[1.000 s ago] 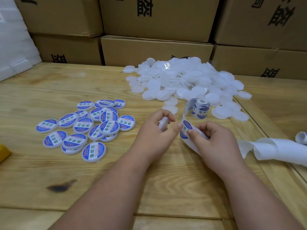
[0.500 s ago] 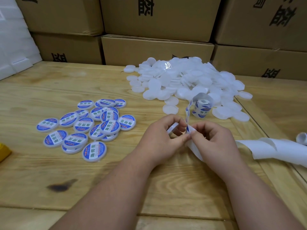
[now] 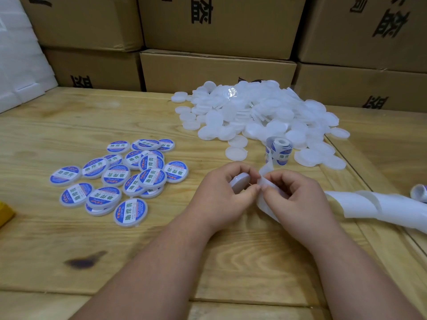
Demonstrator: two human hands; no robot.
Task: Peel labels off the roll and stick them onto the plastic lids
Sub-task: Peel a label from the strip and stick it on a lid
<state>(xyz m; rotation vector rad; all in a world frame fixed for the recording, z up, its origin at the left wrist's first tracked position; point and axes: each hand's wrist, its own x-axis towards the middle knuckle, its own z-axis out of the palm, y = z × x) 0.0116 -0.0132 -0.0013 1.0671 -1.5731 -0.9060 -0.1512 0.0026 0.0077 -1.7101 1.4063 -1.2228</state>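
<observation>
Left hand (image 3: 225,195) curled round lid (image 3: 240,182), tilted on edge. Right hand (image 3: 298,199) pinches backing strip (image 3: 265,172) just beside; fingertips of both meeting above table (image 3: 115,250).

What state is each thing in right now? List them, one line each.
left hand: grips a blank lid, held on edge.
right hand: pinches the backing strip.
label roll: upright, partly unwound toward the hands.
blank lids: heaped loosely, unlabelled.
labelled lids: flat, overlapping, labels up.
spent backing: curled, trailing to the right.
</observation>
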